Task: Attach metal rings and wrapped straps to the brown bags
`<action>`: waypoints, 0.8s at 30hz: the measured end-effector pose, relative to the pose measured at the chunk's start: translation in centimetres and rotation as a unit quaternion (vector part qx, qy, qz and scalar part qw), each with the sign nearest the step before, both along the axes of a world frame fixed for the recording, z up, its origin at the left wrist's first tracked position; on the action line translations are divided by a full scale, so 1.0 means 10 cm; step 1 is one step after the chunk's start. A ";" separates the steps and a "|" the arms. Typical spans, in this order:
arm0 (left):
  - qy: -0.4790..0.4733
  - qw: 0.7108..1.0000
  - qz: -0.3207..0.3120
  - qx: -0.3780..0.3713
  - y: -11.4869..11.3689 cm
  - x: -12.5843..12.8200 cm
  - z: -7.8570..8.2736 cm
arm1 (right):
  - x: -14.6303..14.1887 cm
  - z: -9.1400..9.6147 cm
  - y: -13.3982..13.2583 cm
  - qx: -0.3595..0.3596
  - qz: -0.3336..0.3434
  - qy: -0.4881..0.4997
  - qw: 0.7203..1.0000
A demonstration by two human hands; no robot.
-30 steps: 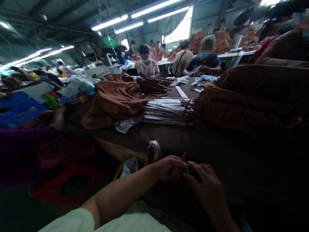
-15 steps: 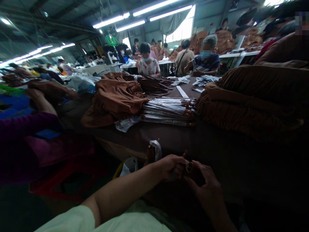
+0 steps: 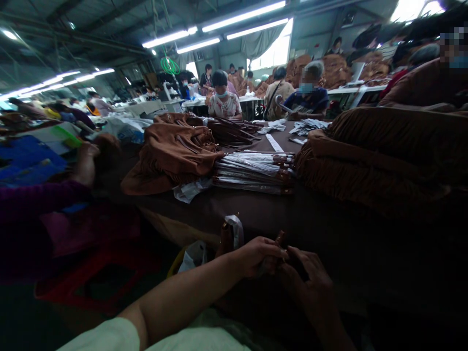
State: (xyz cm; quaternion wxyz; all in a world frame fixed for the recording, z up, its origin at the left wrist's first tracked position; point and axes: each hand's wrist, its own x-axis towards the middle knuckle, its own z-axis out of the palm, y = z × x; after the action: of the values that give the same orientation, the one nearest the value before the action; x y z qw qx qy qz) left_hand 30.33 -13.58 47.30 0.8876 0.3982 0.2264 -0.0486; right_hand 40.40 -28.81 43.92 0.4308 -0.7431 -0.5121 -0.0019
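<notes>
My left hand [image 3: 261, 256] is closed around a brown leather strap [image 3: 280, 237], whose short end sticks up beyond the fingers and carries a small metal fitting. Facing it, my right hand [image 3: 310, 278] has curled fingers that meet the left fingertips. What the right fingers pinch is hidden in shadow. Both hands are just in front of the dark table edge. Left of them stands a brown strap piece [image 3: 225, 236] with a gold-coloured fitting, beside a strip of white wrapping [image 3: 237, 228].
Wrapped straps [image 3: 252, 170] lie stacked on the dark table [image 3: 256, 207]. Brown fringed bags [image 3: 179, 151] sit at the left, more fringed bags [image 3: 383, 146] at the right. A co-worker's arm [image 3: 86, 165] reaches in at left, above a red stool [image 3: 95, 278]. Other people sit across the table.
The strap loop seen between my hands is now covered by my fingers, which have drawn together. At left, the co-worker's hand has moved right. The view has shifted slightly.
</notes>
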 end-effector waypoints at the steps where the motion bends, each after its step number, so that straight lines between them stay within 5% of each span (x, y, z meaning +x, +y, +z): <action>1: -0.002 1.000 0.017 0.023 0.00 0.00 -0.01 | 0.02 0.01 0.00 -0.005 0.015 -0.005 1.000; 8: -0.068 0.990 0.044 0.116 -0.02 0.06 -0.08 | 0.06 0.12 -0.01 -0.003 0.046 0.001 0.999; 24: -0.093 0.928 0.088 0.349 -0.19 0.12 -0.18 | 0.07 0.01 -0.06 -0.020 -0.019 0.116 0.993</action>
State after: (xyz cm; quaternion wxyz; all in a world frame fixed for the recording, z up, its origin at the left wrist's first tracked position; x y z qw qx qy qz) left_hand 31.50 -15.47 45.50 0.7100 0.6644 0.1799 0.1487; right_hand 41.09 -29.37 44.00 0.4721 -0.7563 -0.4445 0.0867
